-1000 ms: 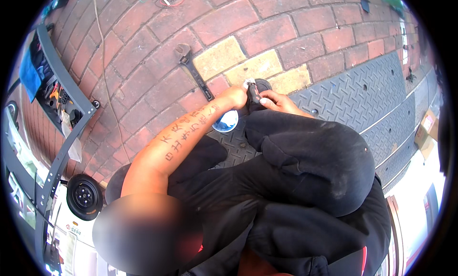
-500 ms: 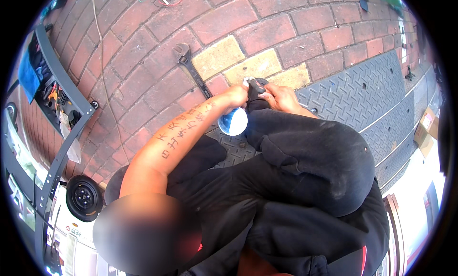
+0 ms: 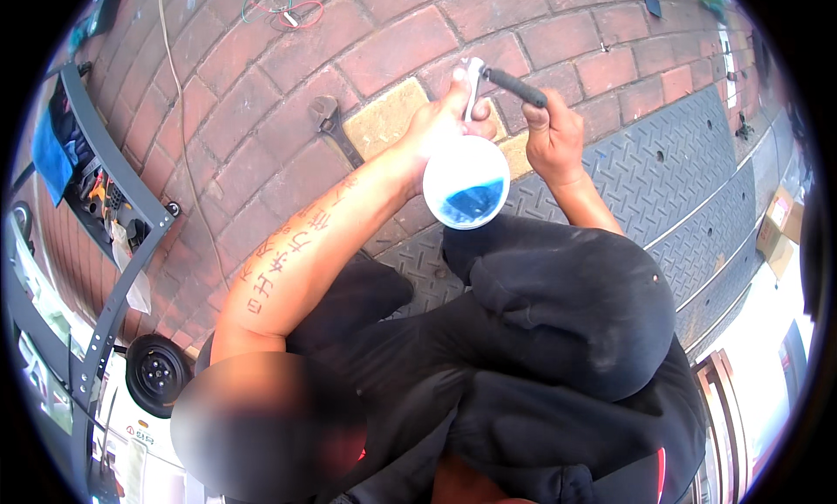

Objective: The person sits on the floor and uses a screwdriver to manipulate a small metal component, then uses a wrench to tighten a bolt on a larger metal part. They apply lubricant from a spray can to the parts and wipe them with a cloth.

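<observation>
My left hand [image 3: 453, 112] is closed on a slim silver metal piece [image 3: 473, 81], gripped between thumb and fingers. A white tub [image 3: 433, 186] with blue grease or paste inside [image 3: 475, 200] sits just below that hand, above my knee; whether the hand also supports it I cannot tell. My right hand [image 3: 554, 138] grips one end of a dark, rod-shaped piece [image 3: 514, 85]. Its other end reaches the silver piece, touching or nearly so. Left of my left hand, an adjustable wrench [image 3: 328, 120] lies on the bricks, partly hidden by my forearm.
Dark tread-plate ramps [image 3: 654, 155] run along the right. A grey metal frame [image 3: 131, 181] stands at left, beside tools and a blue cloth [image 3: 51, 160]. Red and green wires [image 3: 283, 11] and a long hose [image 3: 180, 94] lie on the brick paving. A cardboard box [image 3: 780, 221] is far right.
My hands have moved forward and apart, the right one drawing away with the dark rod. The silver piece now shows in my left hand. The tub has shifted up and right, fully in view.
</observation>
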The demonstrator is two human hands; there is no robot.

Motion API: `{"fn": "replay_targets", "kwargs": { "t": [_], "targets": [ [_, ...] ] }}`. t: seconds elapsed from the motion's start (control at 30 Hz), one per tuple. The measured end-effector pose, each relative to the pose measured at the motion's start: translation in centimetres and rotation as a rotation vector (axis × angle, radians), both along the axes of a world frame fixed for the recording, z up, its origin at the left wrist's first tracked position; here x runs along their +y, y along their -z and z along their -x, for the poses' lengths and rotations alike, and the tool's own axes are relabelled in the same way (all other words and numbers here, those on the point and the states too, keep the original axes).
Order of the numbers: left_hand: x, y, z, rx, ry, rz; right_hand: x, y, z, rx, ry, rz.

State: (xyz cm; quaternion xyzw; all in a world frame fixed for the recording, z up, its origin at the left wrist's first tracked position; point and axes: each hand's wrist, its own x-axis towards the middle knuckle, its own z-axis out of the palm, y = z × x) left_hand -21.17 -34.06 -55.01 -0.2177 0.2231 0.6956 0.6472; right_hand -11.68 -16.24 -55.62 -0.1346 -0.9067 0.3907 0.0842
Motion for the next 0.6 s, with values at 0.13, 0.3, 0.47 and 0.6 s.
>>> {"fn": "replay_targets", "kwargs": {
  "t": [0.13,0.3,0.47,0.6],
  "targets": [
    [0.3,-0.9,-0.2,-0.015,-0.124,0.086,-0.4,0.7,1.0,0.032,0.015,-0.033],
    [0.4,-2.2,0.1,0.041,-0.149,0.210,-2.4,0.3,1.5,0.016,0.118,0.085],
    [0.4,-2.7,0.0,0.073,-0.182,0.250,-3.3,0.2,1.7,0.028,0.153,0.155],
    [0.4,-2.4,-0.2,0.162,-0.155,0.283,-3.9,0.6,1.5,0.035,0.207,0.186]
  ]
}}
